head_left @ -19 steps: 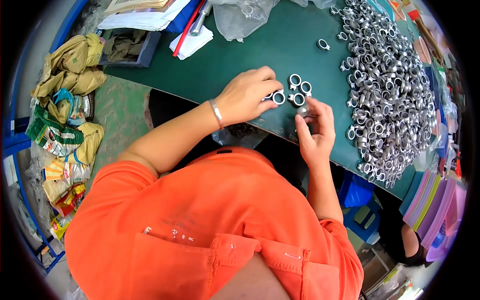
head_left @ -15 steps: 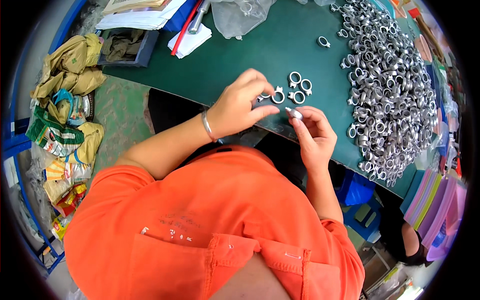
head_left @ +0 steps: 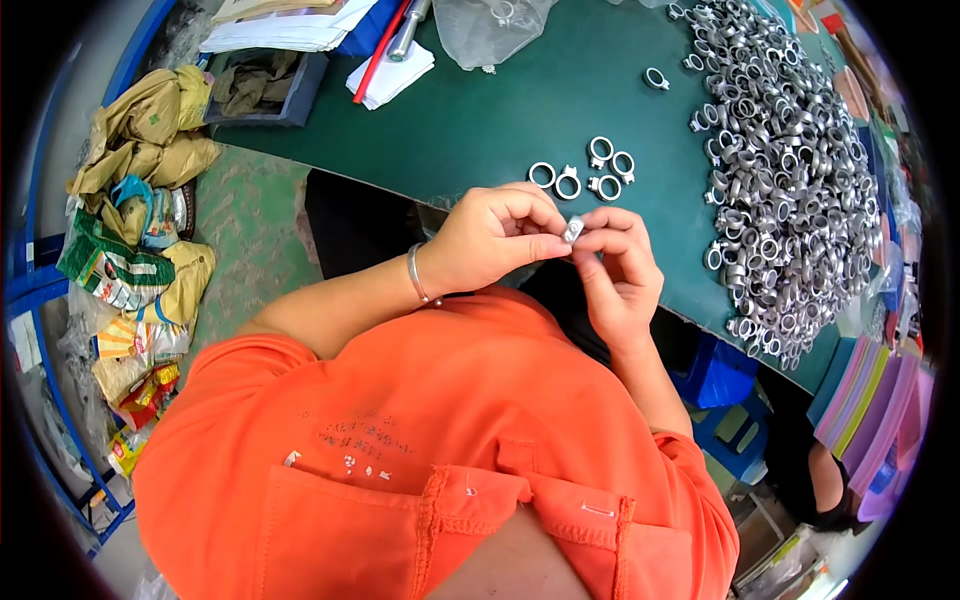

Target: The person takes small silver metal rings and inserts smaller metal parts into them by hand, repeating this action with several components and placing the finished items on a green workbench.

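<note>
I'm looking down on a green bench (head_left: 480, 130) with a big heap of silver metal rings (head_left: 790, 170) along its right side. Five loose rings (head_left: 585, 175) lie in a small group just beyond my hands. My left hand (head_left: 490, 240) and right hand (head_left: 615, 265) meet at the near edge, fingertips pinched shut on one small metal piece (head_left: 573, 232). I judge this the fitting step; next calls for a firm, aligned press.

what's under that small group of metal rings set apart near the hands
Only the dark green table mat shows beneath the five metal rings; they lie flat, unstacked. What lies under the mat itself is covered.
</note>
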A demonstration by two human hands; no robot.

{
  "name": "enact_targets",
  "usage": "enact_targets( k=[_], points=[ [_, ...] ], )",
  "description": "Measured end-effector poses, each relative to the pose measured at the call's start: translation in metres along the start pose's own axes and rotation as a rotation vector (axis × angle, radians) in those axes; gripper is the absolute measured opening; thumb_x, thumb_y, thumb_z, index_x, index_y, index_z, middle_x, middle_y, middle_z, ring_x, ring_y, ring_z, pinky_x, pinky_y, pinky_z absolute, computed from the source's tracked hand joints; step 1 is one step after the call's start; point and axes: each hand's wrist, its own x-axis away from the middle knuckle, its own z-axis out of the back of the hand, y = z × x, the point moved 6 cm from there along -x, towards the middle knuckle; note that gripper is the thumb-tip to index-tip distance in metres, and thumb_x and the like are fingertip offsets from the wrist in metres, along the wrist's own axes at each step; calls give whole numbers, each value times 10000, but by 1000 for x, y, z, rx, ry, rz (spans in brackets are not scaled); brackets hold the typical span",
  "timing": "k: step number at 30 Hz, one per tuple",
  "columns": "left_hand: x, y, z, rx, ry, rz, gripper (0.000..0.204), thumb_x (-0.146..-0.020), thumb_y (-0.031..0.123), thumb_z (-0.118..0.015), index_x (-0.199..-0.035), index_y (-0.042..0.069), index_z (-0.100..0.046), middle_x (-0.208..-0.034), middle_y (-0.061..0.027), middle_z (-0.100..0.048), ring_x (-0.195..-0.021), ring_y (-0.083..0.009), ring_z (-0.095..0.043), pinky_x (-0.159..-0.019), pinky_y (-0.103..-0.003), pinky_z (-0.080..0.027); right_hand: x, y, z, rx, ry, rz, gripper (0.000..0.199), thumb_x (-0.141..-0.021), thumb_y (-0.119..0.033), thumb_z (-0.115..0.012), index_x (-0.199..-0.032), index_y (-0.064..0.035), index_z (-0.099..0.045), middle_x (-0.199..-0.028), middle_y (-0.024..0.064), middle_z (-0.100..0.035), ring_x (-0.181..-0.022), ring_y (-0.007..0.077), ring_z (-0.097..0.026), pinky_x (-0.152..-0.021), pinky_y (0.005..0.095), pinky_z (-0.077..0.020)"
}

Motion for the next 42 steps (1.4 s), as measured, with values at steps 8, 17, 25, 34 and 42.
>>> enact_targets(
  k=[8, 17, 25, 34, 42],
  points=[
    [12, 27, 2, -590, -123, -197, 116, -752, -26, -709, -842, 22, -653, -849, -40, -599, -651, -93, -544, -567, -224, -438, 7, 15, -24, -420, -117, -480, 155, -948, -68, -526, -1064, 24, -573, -994, 51, -591, -836, 93, -571, -734, 237, -485],
    [30, 18, 31, -600, 35, 11, 94, -762, -28, -676, -797, 23, -605, -788, -9, -556, -603, -61, -496, -536, -201, -409, -10, -13, -15, 577, -77, 263, 159, -732, 20, -668, -875, -35, -627, -948, 116, -613, -879, 298, -570, -764, 372, -472],
    [19, 12, 16, -540, 22, 28, 61, -796, 11, -683, -834, 13, -635, -810, -9, -575, -633, -51, -514, -563, -189, -423, -22, 19, 22, 502, 19, -109, 102, -790, 15, -661, -870, 2, -600, -835, 98, -571, -735, 221, -552, -664, 297, -458],
    [12, 7, 8, -238, 57, 2, 110, -826, -23, -671, -927, -40, -632, -925, -50, -597, -805, -87, -597, -682, -205, -500, -6, -3, -12, 84, -101, 2, 78, -805, 25, -655, -863, -7, -613, -832, 94, -611, -748, 201, -592, -654, 283, -474],
    [17, 32, -1, -713, 10, -389, 82, -802, -31, -684, -838, 14, -625, -856, -55, -605, -712, -88, -562, -589, -219, -454, 0, 22, -21, -580, -92, -398, 391, -830, 72, -623, -1165, -7, -437, -1101, 138, -588, -947, 171, -595, -795, 280, -512]
  ],
)
